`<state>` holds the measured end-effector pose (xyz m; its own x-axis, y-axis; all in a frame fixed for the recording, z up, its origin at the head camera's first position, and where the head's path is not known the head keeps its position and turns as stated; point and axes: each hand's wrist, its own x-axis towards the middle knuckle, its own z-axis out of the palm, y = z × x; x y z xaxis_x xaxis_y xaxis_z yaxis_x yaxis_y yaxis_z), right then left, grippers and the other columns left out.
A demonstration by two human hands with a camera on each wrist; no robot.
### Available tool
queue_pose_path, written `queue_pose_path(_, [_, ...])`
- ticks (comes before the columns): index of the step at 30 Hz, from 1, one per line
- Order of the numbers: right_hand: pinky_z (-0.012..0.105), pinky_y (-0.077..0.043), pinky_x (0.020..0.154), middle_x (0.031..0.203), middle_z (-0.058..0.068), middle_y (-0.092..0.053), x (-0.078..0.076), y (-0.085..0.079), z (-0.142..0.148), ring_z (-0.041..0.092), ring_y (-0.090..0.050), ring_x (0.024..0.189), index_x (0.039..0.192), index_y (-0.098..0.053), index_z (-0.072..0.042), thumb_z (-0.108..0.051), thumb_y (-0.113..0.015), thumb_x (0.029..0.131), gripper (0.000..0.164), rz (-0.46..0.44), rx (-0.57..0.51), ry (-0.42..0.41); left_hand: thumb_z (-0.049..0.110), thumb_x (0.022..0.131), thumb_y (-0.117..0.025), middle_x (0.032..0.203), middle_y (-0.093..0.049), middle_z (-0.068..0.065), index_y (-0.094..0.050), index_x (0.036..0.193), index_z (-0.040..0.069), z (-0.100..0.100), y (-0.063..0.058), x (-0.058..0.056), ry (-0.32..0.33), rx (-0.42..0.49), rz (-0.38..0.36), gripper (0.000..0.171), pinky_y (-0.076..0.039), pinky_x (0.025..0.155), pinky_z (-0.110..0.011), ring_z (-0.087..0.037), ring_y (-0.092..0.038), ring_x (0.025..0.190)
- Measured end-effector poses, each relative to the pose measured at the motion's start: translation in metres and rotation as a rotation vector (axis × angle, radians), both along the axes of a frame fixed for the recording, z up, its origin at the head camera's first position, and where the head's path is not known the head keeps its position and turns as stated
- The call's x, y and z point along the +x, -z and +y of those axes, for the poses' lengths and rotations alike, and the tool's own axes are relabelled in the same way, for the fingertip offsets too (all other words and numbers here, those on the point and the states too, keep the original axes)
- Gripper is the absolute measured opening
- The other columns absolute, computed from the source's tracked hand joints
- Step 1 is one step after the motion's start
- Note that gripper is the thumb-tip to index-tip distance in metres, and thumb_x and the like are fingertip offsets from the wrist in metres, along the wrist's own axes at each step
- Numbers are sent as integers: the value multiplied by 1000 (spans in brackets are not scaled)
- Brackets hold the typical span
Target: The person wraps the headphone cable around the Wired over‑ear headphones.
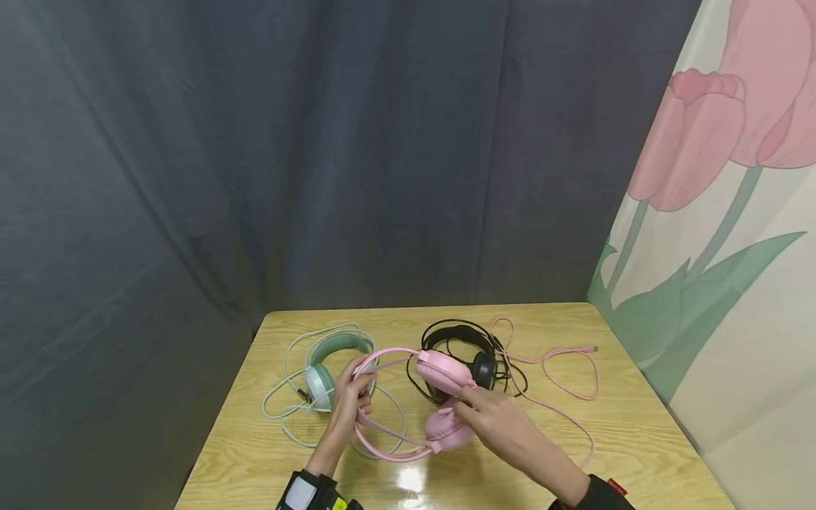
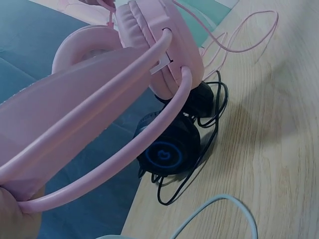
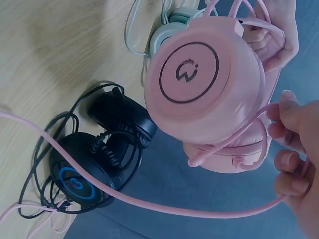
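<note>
A pink headset (image 1: 444, 371) is held up over the table, its ear cups toward the right. My left hand (image 1: 347, 400) grips its headband (image 2: 112, 107) at the left. Beside the ear cups, my right hand (image 1: 500, 423) pinches the pink cable (image 3: 159, 206), which loops down from the fingers. In the right wrist view, one ear cup (image 3: 209, 112) faces the camera with a round logo; a thin pink piece (image 3: 229, 142) runs from the fingertips across its lower edge. Part of the left hand's fingers is hidden behind the band.
On the wooden table (image 1: 255, 453), a mint-green and white headset (image 1: 319, 386) with a looped pale cable lies at left. Behind the pink headset lies a black headset (image 1: 484, 368) with tangled cable. The pink cable's plug end (image 1: 589, 348) lies at right. A dark curtain (image 1: 395, 156) hangs behind.
</note>
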<state>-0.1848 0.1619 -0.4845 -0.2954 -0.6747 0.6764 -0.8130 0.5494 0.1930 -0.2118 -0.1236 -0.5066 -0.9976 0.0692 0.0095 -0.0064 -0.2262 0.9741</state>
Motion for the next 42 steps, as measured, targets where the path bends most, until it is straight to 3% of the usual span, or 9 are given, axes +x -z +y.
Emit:
queue_pose_path(4, [16,-41,50,83,-4,-55,-4,-7,0,8,-52,62,85,-64,-11,-19,-58,91,12,-1,14,-14,7,95,-50,62,-31,2,-40,147,0,0,0,0,23,-4,-10,54,-25,41,-17,-3,-27,44])
queue_pose_path(8, [14,-36,49,78,-5,-50,-10,-19,2,7,-43,59,82,-58,-10,-27,-73,76,24,-4,7,-28,7,94,-52,63,-30,3,-36,149,-3,3,0,0,73,18,-26,58,-22,40,-17,-2,-25,44])
queue_pose_path(17, [15,-34,53,78,-5,-49,-21,-33,-11,6,-39,63,87,-57,-10,-27,-48,101,25,100,98,-130,10,94,-51,64,-31,3,-38,148,-2,6,-3,-3,70,28,-3,57,-24,41,-17,-3,-25,44])
queue_pose_path(23, [15,-28,49,76,-5,-41,-37,-37,1,4,-30,63,83,-56,-12,-30,-79,75,30,40,126,-106,7,92,-52,63,-31,1,-41,146,-2,2,-4,-4,97,15,-12,56,-23,40,-18,-4,-26,43])
queue_pose_path(25, [16,-30,50,80,-3,-42,-38,-38,7,5,-32,65,81,-54,-11,-21,-76,77,25,0,148,-84,7,93,-52,63,-31,1,-41,147,-2,0,-3,-3,107,10,-11,56,-23,40,-18,-4,-26,43])
queue_pose_path(27, [18,-36,52,85,-1,-47,-37,-39,11,8,-39,68,87,-59,-9,-11,-64,89,6,-38,156,-84,7,93,-52,63,-31,1,-40,147,-1,-2,-1,-2,111,11,-13,56,-23,40,-18,-3,-25,43])
queue_pose_path(31, [23,-44,60,94,1,-51,-33,-35,14,11,-45,75,96,-64,-6,-8,-38,103,28,-42,158,-103,6,92,-52,63,-32,1,-40,147,-1,-1,1,-1,102,18,-21,56,-22,39,-18,-2,-26,42])
queue_pose_path(37, [17,-38,53,86,-2,-52,-34,-34,1,9,-43,67,91,-64,-11,-12,-52,97,14,92,126,-139,7,93,-52,62,-28,3,-40,147,-2,7,1,0,90,43,-19,56,-22,39,-17,-2,-25,43])
queue_pose_path(42, [14,-18,48,75,-5,-44,-41,-39,-6,5,-28,59,81,-57,-13,-38,-47,99,32,171,76,-125,9,94,-51,61,-28,2,-41,147,-1,13,-3,0,80,31,-2,55,-23,40,-18,-4,-26,44])
